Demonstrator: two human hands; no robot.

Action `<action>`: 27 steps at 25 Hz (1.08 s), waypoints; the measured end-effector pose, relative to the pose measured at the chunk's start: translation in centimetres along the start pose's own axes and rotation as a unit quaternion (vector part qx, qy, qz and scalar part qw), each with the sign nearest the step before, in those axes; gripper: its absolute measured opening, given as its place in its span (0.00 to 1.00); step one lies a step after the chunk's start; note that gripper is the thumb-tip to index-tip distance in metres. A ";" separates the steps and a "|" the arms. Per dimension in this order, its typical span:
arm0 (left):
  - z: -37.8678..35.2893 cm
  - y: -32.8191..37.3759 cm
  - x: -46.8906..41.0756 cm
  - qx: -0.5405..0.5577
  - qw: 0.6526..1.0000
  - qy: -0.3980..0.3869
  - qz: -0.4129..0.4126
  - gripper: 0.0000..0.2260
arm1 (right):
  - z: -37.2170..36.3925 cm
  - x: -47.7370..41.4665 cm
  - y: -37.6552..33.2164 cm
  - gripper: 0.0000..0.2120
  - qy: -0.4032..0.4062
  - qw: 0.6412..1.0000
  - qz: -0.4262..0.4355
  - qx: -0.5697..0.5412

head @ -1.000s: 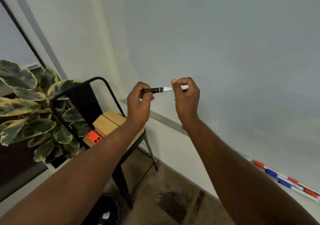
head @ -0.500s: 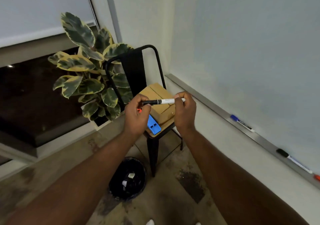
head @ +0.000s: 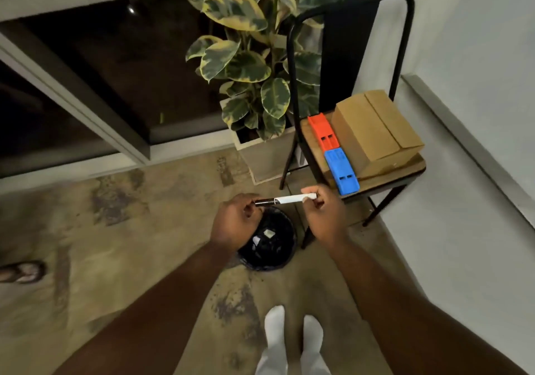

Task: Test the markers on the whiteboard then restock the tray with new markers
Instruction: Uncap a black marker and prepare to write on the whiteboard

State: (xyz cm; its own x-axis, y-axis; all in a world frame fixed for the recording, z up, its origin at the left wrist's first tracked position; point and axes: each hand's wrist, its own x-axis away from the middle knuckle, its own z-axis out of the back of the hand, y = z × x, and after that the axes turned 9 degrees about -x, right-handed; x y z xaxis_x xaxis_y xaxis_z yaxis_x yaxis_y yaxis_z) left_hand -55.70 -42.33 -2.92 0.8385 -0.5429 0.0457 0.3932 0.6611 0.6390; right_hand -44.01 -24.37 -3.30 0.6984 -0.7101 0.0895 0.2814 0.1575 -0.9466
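Right, both my hands are on the one marker [head: 289, 199]. My left hand [head: 231, 224] has its fingertips curled round the black cap end, and my right hand [head: 324, 218] pinches the far end of the white barrel. The marker lies nearly level between them, its long axis running across me with the cap to my left and the tail a touch higher on the right.

Straight below it is the black bin [head: 272, 251] on the floor, with my left hand more squarely over the opening than my right. If this marker is a dud (my guess, I can't tell from here), the drop is simply down, and the left hand is better placed to let it go.

Further out to my right is the chair [head: 405, 27]. On its seat a cardboard box [head: 376, 131] stands with a red pack [head: 322, 131] and a blue pack [head: 341, 172] just beside it. Behind the chair is a potted plant [head: 249, 65]. The metal tray [head: 469, 140] runs along the wall, well away on the right.
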 end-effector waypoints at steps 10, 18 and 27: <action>-9.3 -10.4 0.9 -0.096 0.988 -0.065 0.100 0.14 | -6.3 -1.2 12.9 0.11 -0.105 0.986 -0.040 0.126; -11.5 -15.2 1.7 -0.214 0.967 -0.091 0.107 0.23 | -8.5 -0.1 16.1 0.13 -0.151 0.975 -0.098 0.134; -9.7 -13.2 1.0 -0.270 0.959 -0.083 0.034 0.28 | -7.8 -0.5 13.1 0.16 -0.132 0.978 -0.066 0.150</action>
State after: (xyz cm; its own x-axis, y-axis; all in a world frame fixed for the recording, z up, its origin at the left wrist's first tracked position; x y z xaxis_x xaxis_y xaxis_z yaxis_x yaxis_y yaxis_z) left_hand -56.43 -46.60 -18.79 0.8152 -0.5340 0.2245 0.5147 0.8455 0.1419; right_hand -45.76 -27.32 -18.18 0.7777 -0.5420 0.3184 0.5325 0.2989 -0.7919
